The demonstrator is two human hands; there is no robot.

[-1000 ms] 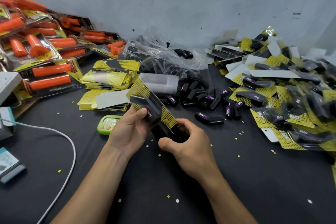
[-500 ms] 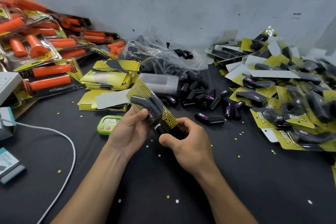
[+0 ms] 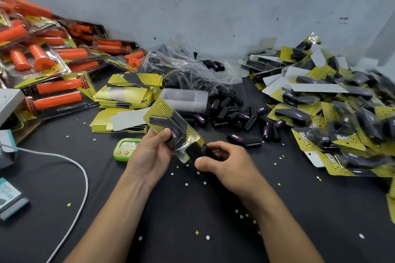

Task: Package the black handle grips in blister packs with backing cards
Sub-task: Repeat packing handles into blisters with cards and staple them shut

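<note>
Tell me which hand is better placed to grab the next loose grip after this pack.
Probably right. The right hand is closest to the nearest loose grip, while the left hand holds the blister pack.

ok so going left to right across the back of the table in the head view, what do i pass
orange grip packs → yellow card stacks → loose black grips → pile of finished packs
</note>
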